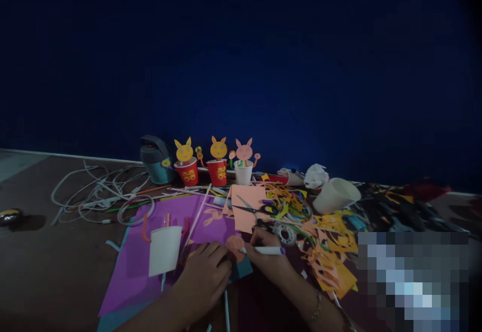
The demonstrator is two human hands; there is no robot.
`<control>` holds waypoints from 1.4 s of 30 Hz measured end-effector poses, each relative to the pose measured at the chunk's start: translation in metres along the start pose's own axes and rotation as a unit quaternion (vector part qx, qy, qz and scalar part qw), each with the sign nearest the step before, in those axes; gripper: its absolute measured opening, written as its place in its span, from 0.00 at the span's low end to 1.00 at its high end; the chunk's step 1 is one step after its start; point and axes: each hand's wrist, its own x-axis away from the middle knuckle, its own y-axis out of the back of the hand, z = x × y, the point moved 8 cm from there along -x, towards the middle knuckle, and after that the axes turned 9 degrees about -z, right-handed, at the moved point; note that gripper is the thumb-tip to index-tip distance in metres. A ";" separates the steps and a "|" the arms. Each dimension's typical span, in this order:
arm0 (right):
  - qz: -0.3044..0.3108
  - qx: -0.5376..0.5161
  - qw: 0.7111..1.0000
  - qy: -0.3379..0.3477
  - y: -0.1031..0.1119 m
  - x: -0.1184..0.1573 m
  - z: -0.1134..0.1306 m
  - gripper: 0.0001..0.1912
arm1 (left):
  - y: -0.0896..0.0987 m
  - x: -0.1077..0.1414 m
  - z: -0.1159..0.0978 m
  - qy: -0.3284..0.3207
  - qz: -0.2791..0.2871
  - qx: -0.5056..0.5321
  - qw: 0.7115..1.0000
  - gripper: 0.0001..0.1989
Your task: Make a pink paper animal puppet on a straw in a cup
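My right hand point(268, 256) grips a white marker point(269, 250) with a purple end, its tip on a round orange paper piece point(235, 246). My left hand point(209, 271) lies beside that piece, its fingers bent together and pressing down at its left edge; what is under them is hidden. Left of my hands, a white paper cup point(164, 250) with bent straw arms rests on purple paper point(128, 266). Scissors point(253, 210) lie open on an orange sheet point(248, 196) just beyond my right hand. A tape roll point(285, 233) is to its right.
Three cups with paper animal heads, two red point(187, 174) and one white point(243, 172), stand near the blue wall. Tangled white cables point(94, 196) and a teal container point(156, 163) are at left. Yellow and orange scraps point(331, 266) and a tilted pale cup point(335, 196) are at right.
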 end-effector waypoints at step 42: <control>0.000 0.010 1.000 -0.027 0.001 0.001 -0.003 0.11 | 0.002 -0.001 -0.001 -0.006 -0.007 -0.003 1.000 0.04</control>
